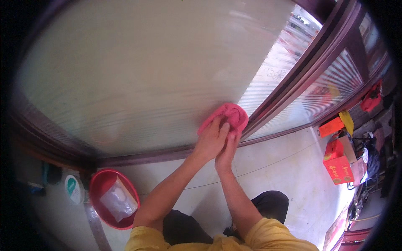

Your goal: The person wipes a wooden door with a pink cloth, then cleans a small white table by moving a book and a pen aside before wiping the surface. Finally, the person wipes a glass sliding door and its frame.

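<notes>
A folded pink cloth (pixel 230 111) lies against the lower right part of a large glass panel (pixel 150 72), close to its dark frame. My left hand (pixel 212 139) grips the cloth from the left, its fingers spread over the folds. Right beside it, my right hand (pixel 228 150) holds the lower right side of the same cloth. The two hands touch, and some of the right fingers are hidden by the left hand and the cloth. Faint streaks run across the lower glass.
At the lower left stands a red plastic basin (pixel 94 204) holding a clear plastic bag (pixel 116 200). Beside it is a white tub with a green-marked lid (pixel 73 189). Red cardboard boxes (pixel 337 169) stand at the right on the pale tiled floor (pixel 282 160). The purple-brown door frame (pixel 292 75) rises at right.
</notes>
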Tool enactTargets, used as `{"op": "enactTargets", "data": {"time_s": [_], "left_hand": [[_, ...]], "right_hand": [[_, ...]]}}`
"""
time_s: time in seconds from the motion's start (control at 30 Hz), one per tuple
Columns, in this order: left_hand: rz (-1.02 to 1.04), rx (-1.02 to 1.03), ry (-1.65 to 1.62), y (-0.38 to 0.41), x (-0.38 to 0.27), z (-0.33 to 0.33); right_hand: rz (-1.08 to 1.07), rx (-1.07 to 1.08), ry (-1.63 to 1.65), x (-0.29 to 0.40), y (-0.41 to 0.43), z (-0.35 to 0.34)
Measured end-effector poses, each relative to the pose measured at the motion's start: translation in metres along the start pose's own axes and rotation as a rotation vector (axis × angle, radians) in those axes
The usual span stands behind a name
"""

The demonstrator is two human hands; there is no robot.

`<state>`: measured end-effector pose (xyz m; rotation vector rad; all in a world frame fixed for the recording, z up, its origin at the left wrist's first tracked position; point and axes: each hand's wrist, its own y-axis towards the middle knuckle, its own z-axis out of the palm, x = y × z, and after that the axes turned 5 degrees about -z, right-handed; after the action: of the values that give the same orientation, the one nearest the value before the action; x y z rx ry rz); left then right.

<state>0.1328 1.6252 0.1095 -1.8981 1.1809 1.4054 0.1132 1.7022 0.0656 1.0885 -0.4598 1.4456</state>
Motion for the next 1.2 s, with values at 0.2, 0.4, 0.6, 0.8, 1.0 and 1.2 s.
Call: {"op": "enactTargets", "data": {"time_s": [0.2,0.4,0.6,0.8,1.0,1.2], "left_hand": [[-0.238,-0.139,-0.117,-0.051,0.051,-0.038],[-0.427,-0.266,0.077,-0.100,0.118,-0.075],[-0.549,-0.353,0.171,-0.115,0.187,-0.088],[-0.624,-0.376,0.006,-0.126,0.234,-0.091],[-0.823,-0.312,-0.056,-0.145,0.256,-0.074],[-0.997,-0.379,-0.703,-0.121,0.247,-0.065]], "right_hand": [[-0.199,-0.091,-0.925,-0.070,0.021,-0.031],[0.261,-0.324,-1.083,-0.203,0.016,-0.121],[0.813,0.156,-0.183,-0.277,-0.078,-0.028],[0.846,-0.075,0.203,-0.316,-0.090,-0.040],[0.301,-0.221,-0.623,-0.285,-0.036,-0.124],[0.518,0.364,-0.464,-0.271,-0.101,-0.025]]}}
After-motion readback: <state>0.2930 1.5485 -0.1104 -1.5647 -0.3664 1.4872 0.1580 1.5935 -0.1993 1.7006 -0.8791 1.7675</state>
